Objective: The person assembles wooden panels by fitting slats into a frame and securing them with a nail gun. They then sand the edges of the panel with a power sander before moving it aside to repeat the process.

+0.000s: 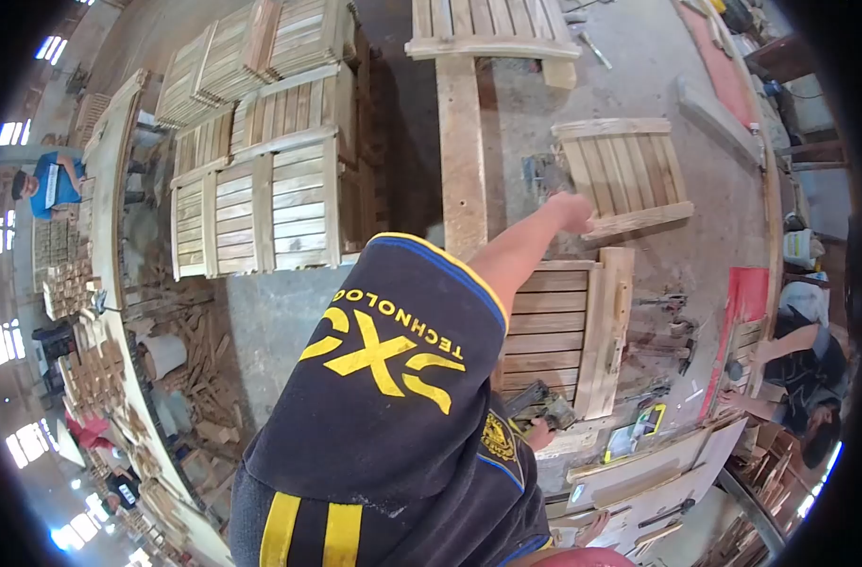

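**Left hand on slatted panel, right hand low by a tool**

From my feed: the slatted wooden panel (623, 175) lies flat on the grey floor (530, 104), ahead of the person. The left hand (574, 212) is stretched out to its near corner, closed on or against the bottom rail. I can't tell how far the fingers wrap; the fisheye view shrinks them to a blob.

Just below that arm, a second slatted panel (568, 331) lies flat with a loose rail along its right edge. A long plank (462, 151) runs away from it toward another panel (492, 28) at the top of the frame.

The right hand (541, 434) only peeks out beside the dark shirt, touching or just beside a dark power tool (539, 406). Whether it grips the tool I can't tell.

Risks as I judge them:
- A one-corner hold on the far panel: if lifted that way it could swing or twist, and the rail could slip from the fingers.
- The reach is long and the body leans over the near panel, so a shift in footing could put weight on those slats.
- The tool sits close to the right hand and largely out of the person's line of reach; a snag is possible.

Hard to read: the shoulder and sleeve block most of the lower centre. Stacked panels (261, 180) fill the left. Another person in blue (51, 184) sits far left, another (809, 373) at the right edge is partly cut off. The small items on the tabletop (657, 472) are too small to name.
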Demonstrator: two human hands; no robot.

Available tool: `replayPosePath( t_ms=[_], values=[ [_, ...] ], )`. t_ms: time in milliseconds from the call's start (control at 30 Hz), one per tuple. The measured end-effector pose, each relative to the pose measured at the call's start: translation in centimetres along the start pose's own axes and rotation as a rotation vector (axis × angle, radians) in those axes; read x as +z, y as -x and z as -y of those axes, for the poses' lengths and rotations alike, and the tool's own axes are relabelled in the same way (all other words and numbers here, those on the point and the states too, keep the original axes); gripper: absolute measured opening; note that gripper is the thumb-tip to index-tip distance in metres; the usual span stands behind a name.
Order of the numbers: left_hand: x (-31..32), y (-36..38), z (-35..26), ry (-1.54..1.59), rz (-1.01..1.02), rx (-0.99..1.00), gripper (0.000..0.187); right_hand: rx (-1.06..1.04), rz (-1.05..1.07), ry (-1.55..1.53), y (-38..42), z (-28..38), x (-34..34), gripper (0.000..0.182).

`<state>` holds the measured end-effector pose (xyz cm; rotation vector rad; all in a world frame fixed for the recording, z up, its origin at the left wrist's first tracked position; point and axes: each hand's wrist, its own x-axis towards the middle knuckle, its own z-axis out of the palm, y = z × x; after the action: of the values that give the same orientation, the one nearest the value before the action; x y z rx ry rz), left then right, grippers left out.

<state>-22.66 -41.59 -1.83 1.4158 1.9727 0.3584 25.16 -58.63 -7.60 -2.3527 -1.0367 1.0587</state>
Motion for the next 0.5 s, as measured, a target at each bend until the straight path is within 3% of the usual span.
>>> replayPosePath(
  t_ms=[233,400,433,500],
  values=[
    [0.0,0.0,0.1,0.062,-0.041,0.005,0.035,0.001,0.003,-0.05,-0.8,-1.2,-0.2,0.059],
    [-0.5,0.5,-0.3,0.016,0.017,-0.013,0.041,-0.029,0.005,0.033,-2.6,-2.9,-0.2,0.065],
    [-0.5,0.4,-0.1,0.018,-0.004,-0.013,0.041,-0.114,-0.093,-0.036,-2.4,-3.4,0.2,0.038],
    [0.0,-0.1,-0.1,0.017,0.028,0.006,0.044,-0.109,-0.092,0.042,-3.0,-3.7,0.1,0.037]
  ],
)
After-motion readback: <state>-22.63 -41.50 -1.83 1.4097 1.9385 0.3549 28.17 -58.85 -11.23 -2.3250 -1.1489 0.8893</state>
